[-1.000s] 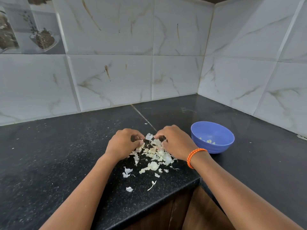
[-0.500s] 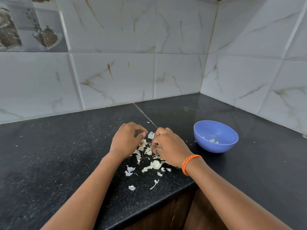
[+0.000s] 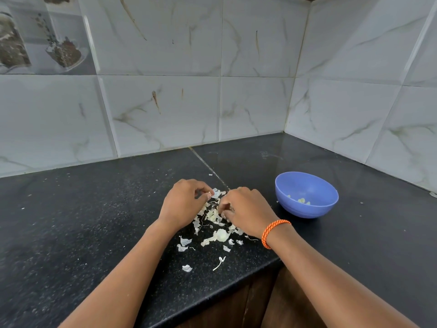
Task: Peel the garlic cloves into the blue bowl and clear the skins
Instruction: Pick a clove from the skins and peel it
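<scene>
Two bare hands working a heap of papery garlic skins on a speckled black stone tabletop [image 3: 78, 221].

The left hand [image 3: 183, 204] pinches a thin white flake at its fingertips; the right hand [image 3: 246, 213], with a braided orange wristband [image 3: 274, 233], curls its fingers into the pile of dry, curled garlic skins [image 3: 212, 221], though what its grip encloses cannot be told. The round, smooth blue plastic bowl [image 3: 307, 207] stands just right of the hands, holding a few pale peeled garlic cloves [image 3: 301, 200]. Glossy marbled wall tiles [image 3: 165, 110] rise behind.
</scene>
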`<state>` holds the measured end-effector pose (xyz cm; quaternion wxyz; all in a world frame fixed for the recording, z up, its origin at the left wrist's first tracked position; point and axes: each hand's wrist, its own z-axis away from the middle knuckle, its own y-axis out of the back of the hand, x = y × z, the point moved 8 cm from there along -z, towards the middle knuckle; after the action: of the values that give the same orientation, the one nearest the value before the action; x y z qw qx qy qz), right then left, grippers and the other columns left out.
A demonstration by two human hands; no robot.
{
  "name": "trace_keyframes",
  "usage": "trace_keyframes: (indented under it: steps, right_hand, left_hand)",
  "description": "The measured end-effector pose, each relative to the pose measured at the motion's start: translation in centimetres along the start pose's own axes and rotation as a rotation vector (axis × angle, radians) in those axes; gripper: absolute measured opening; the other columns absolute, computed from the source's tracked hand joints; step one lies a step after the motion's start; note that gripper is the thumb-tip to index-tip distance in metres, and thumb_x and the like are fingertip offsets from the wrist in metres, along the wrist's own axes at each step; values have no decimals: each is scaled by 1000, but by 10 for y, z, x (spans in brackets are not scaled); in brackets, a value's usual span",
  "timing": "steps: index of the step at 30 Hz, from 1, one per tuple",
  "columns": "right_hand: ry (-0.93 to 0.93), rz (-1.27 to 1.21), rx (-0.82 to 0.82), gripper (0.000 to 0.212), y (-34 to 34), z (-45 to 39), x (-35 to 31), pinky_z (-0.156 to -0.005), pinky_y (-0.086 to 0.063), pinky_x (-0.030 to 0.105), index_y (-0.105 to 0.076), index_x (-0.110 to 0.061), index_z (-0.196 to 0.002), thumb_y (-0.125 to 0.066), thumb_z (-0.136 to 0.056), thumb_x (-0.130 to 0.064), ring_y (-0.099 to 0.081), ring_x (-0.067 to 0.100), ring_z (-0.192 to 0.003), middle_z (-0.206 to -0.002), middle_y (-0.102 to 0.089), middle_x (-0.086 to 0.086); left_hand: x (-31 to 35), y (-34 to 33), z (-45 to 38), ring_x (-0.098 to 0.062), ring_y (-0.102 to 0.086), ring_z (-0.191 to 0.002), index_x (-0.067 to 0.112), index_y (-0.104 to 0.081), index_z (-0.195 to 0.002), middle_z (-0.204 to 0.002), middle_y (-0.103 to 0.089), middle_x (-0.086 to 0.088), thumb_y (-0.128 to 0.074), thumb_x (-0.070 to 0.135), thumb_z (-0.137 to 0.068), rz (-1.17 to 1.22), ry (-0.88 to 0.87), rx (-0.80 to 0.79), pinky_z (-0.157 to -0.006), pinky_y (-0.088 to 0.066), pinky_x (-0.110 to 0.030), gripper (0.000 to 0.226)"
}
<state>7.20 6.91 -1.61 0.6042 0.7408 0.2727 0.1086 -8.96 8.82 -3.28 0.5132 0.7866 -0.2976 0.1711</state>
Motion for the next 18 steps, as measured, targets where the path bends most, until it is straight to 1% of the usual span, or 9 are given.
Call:
trace_keyframes:
  steps: [1, 3, 5, 8, 9, 11, 13, 15, 18]
  right_hand:
    - [-9, -30, 14, 14, 2, -1, 1, -94, -52, 42, -81, -32, -100, -69, -101, -24, -62, 12, -97, -100, -75, -11]
    - [-54, -187, 73, 14, 9, -3, 8, -86, -58, 38, -81, -33, -99, -71, -99, -23, -67, 6, -86, -93, -76, -13]
    - [-91, -408, 145, 13, 14, -5, 19, -81, -62, 30, -81, -32, -101, -75, -96, -21, -72, 2, -83, -89, -79, -13]
    - [-129, -678, 214, 21, 19, -3, 29, -77, -55, 11, -80, -26, -110, -80, -93, -14, -74, 0, -84, -88, -81, -9]
    - [-139, -735, 223, 25, 20, -1, 30, -75, -53, 8, -78, -25, -115, -81, -93, -12, -75, 0, -84, -90, -82, -8]
    - [-131, -791, 224, 35, 21, 2, 30, -76, -54, 8, -75, -24, -123, -81, -92, -9, -76, 1, -86, -95, -82, -8]
    - [-106, -779, 226, 40, 21, 5, 29, -80, -58, 14, -74, -23, -126, -81, -91, -6, -76, 3, -87, -96, -82, -8]
    - [-85, -739, 252, 42, 22, 8, 29, -82, -61, 19, -74, -23, -126, -81, -90, -2, -75, 6, -87, -95, -81, -8]
    - [-57, -711, 302, 45, 25, 13, 29, -80, -61, 20, -75, -19, -124, -75, -88, 7, -74, 8, -87, -96, -77, -6]
  left_hand:
    - [1, 0, 0, -4, -69, -85, 37, -83, -100, -90, -76, 15, -74, 30, -99, 4, 0, -4, -79, -62, -39, 11]
    - [2, 0, 1, -5, -69, -84, 38, -83, -99, -88, -76, 14, -74, 29, -99, 33, 3, -6, -78, -61, -37, 12]
    - [3, 2, 1, -7, -70, -81, 38, -83, -98, -85, -77, 12, -76, 27, -99, 99, 4, -11, -77, -59, -32, 14]
    - [12, 1, 3, -9, -74, -84, 33, -84, -102, -87, -80, 10, -77, 19, -99, 289, -6, -68, -85, -58, -25, 17]
    - [16, 0, 4, -9, -75, -86, 31, -85, -103, -90, -81, 8, -76, 17, -100, 354, -3, -91, -88, -58, -25, 17]
    - [19, -3, 5, -11, -76, -90, 28, -85, -104, -93, -82, 6, -74, 15, -102, 431, 7, -115, -91, -58, -28, 17]
    - [20, -4, 5, -14, -76, -91, 30, -85, -102, -93, -82, 6, -74, 17, -102, 426, 6, -112, -91, -59, -34, 17]
    - [22, -5, 6, -16, -74, -91, 34, -85, -100, -93, -81, 7, -73, 23, -103, 394, -2, -103, -92, -60, -40, 16]
    - [25, -3, 7, -9, -71, -90, 35, -86, -98, -93, -79, 11, -65, 35, -107, 357, 11, -76, -92, -56, -41, 22]
